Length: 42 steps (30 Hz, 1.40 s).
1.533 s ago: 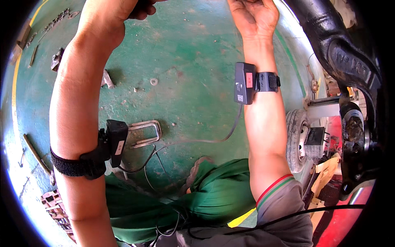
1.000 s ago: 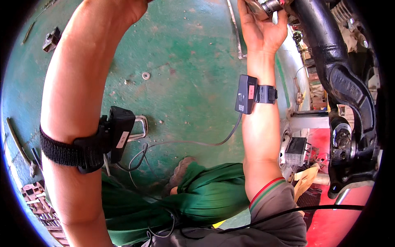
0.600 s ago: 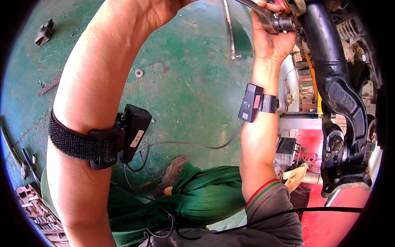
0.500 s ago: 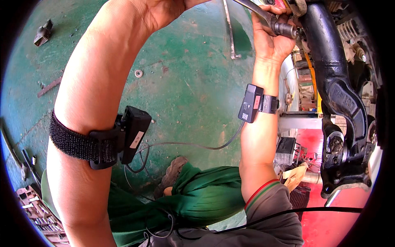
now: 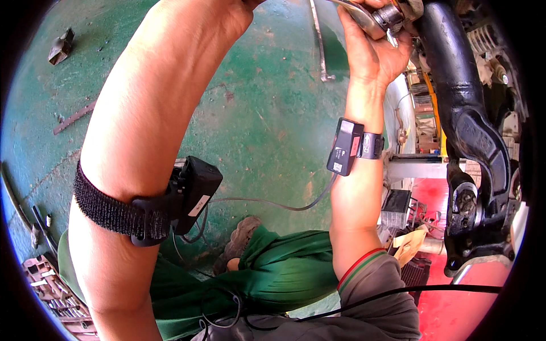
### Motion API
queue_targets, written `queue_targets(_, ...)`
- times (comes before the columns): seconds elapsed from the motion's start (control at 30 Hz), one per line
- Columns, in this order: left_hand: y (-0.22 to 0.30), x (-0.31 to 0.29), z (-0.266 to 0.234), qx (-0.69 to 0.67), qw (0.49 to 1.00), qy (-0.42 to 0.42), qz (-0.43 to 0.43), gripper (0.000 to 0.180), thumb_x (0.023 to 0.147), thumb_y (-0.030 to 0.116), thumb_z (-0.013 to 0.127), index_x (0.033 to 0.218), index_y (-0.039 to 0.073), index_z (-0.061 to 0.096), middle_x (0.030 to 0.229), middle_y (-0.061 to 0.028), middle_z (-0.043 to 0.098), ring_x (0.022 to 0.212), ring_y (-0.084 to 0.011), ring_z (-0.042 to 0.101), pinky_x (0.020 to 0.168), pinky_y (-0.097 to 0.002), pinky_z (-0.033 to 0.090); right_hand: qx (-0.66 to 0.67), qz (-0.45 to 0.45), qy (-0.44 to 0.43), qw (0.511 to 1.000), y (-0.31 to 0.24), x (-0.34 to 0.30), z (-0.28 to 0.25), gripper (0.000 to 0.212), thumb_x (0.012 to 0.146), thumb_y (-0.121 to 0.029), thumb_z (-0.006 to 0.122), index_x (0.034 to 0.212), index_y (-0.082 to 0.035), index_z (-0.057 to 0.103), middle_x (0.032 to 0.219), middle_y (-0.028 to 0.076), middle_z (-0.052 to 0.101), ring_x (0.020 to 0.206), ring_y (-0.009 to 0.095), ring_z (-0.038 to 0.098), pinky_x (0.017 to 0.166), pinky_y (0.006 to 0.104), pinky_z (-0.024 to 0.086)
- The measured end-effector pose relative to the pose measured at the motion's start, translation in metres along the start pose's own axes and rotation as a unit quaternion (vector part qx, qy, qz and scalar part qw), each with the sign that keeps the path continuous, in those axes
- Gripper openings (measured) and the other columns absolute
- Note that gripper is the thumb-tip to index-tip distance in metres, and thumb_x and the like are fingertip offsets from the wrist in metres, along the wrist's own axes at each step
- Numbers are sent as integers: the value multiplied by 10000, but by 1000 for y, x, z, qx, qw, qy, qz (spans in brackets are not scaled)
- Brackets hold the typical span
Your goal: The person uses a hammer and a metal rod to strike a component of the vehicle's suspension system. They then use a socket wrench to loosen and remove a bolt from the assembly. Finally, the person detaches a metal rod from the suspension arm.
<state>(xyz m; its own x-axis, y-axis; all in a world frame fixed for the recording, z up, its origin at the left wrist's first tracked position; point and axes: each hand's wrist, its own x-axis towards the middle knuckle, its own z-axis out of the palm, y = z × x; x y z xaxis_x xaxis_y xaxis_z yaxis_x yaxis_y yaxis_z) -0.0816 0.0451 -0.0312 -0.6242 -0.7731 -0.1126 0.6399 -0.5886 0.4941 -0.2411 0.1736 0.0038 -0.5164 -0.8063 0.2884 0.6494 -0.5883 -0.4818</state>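
My left hand (image 5: 238,12) is at the top edge, its fingers cut off by the frame, so their hold does not show. My right hand (image 5: 376,54) is raised palm up, its fingers curled round the head of a ratchet wrench (image 5: 364,21). A short metal socket (image 5: 389,17) sits on that head, against a worn metal part (image 5: 410,8) at the top. The wrench's handle runs toward the top edge, on the side of my left hand. Just right of my right hand hangs a thick black metal tube (image 5: 452,54) with a cast arm (image 5: 483,145) below it.
On the green floor (image 5: 267,136) lie a long metal bar (image 5: 319,42), a small metal block (image 5: 61,46) and a rusty strip (image 5: 75,117). A tool case (image 5: 60,295) with several sockets stands at lower left. Cables (image 5: 273,200) run from the boxes strapped to my arms.
The ratchet head and socket have moved up and turned toward the metal part at the top. My left hand has slid further past the top edge; its forearm has shifted right.
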Motion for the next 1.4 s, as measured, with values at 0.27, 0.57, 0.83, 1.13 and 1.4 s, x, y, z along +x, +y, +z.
queue_targets(0.27, 12, -12, 22, 39, 997, 64, 29, 203, 984, 193, 517, 996, -10, 536, 805, -121, 582, 628, -220, 628, 486, -215, 574, 7, -29, 59, 998, -1, 3, -9, 213, 885, -234, 546, 854, -44, 639, 867, 119, 654, 883, 258, 621, 893, 454, 459)
queue_targets(0.57, 6, -13, 16, 53, 997, 56, 20, 307, 970, 200, 586, 1050, -89, 521, 863, -184, 629, 655, -297, 691, 525, -268, 627, 90, 27, 0, 996, -19, 10, -20, 398, 904, -330, 636, 1146, -14, 615, 1124, 147, 638, 1053, 310, 591, 933, 528, 462)
queue_targets(0.83, 3, -14, 11, 61, 996, 61, -3, 279, 949, 230, 630, 995, -29, 536, 884, -186, 650, 608, -271, 669, 485, -256, 563, 10, -32, 70, 997, -8, 2, -11, 417, 835, -340, 721, 1063, -4, 623, 966, 176, 614, 921, 336, 572, 865, 525, 464)
queue_targets(1.13, 1, -22, 26, 60, 995, 80, -11, 286, 946, 248, 644, 964, -22, 551, 856, -170, 652, 636, -263, 665, 562, -272, 571, 76, -34, 41, 996, -17, 0, -13, 426, 859, -342, 698, 1134, -23, 635, 1148, 149, 639, 1056, 305, 551, 906, 537, 437)
queue_targets(1.4, 2, -42, 42, 95, 994, 29, 41, 338, 952, 310, 632, 976, -23, 579, 814, -147, 663, 636, -211, 662, 547, -254, 553, -5, -86, 48, 995, -11, 1, -15, 548, 874, -334, 691, 1305, -26, 550, 1383, 174, 536, 1299, 373, 453, 1073, 610, 338)
